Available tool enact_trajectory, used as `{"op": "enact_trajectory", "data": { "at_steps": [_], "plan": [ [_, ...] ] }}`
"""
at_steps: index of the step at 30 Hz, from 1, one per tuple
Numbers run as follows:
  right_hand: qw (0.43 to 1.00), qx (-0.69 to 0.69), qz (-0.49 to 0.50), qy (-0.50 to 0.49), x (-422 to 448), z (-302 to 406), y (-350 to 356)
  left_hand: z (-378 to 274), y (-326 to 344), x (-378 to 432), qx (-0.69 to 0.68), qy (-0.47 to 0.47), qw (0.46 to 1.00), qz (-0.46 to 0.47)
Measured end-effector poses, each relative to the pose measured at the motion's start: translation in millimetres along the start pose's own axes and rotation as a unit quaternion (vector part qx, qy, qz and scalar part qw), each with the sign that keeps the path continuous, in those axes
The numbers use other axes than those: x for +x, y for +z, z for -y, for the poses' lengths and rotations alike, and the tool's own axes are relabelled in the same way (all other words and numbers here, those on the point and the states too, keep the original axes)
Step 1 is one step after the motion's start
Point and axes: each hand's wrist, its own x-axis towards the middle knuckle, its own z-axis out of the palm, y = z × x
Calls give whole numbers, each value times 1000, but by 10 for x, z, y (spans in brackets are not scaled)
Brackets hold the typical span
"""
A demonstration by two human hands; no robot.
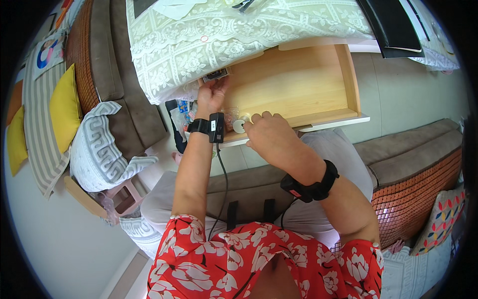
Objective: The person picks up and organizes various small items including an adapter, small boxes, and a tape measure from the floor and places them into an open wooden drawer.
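Note:
Before me a light wooden drawer (291, 86) is pulled out from under a lace-covered table. My left hand (212, 96) reaches into its left end, palm up. Its fingers are around the near end of a small dark box (215, 74) with a patterned face, partly under the tablecloth edge. My right hand (270, 136) is over the drawer's front edge, back upward and fingers bent. Its fingertips meet the side of a white spool (239, 126); whether they grip it is hidden. A clear plastic bag (229, 114) with small reddish items lies between my hands.
The lace tablecloth (186, 52) hangs over the drawer's left part. A black folder (392, 30) overhangs the table at right. Packets (183, 106) lie left of my left wrist. A cable (225, 175) runs from the left wrist device. A pink plastic stool (125, 196) stands at lower left.

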Motion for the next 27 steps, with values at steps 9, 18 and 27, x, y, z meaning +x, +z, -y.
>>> {"op": "enact_trajectory", "data": {
  "at_steps": [9, 18, 27],
  "plan": [
    [1000, -1, -8, -5, -9, -18, 21, -28, -47, 82, 19, 6, 1000, -2],
    [1000, -7, -2, -18, 39, 18, 33, -59, 156, -419, 170, -2, 985, -42],
    [996, -29, -25, -77, 165, 167, 64, -681, -465, -1371, 275, 47, 955, -103]
  ]
}}
